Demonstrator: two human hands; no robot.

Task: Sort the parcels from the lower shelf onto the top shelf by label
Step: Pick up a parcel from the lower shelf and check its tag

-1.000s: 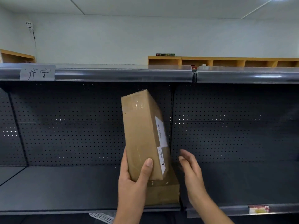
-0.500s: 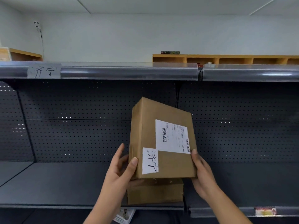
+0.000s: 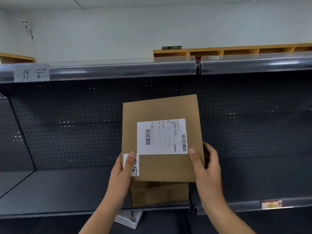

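I hold a flat brown cardboard parcel (image 3: pixel 160 108) upright in front of the dark pegboard, its face toward me. A white shipping label (image 3: pixel 162 136) with barcodes is on its face, and a small handwritten tag (image 3: pixel 135 168) sits at its lower left corner. My left hand (image 3: pixel 122 173) grips the lower left edge, thumb over the tag. My right hand (image 3: pixel 207 168) grips the lower right edge. Behind and below it, a second brown parcel (image 3: pixel 158 193) lies on the lower shelf (image 3: pixel 59 188). The top shelf rail (image 3: pixel 118 70) carries a handwritten paper label (image 3: pixel 32 74) at far left.
A white perforated basket (image 3: pixel 129 219) shows below the lower shelf's front edge. A small coloured price tag (image 3: pixel 271 204) is on the right shelf rail. Wooden cubbies (image 3: pixel 236 51) line the far wall behind the top shelf.
The parcel went from edge-on in my left hand alone to facing me, with my right hand now gripping its right edge. My left thumb has slid onto the handwritten tag.
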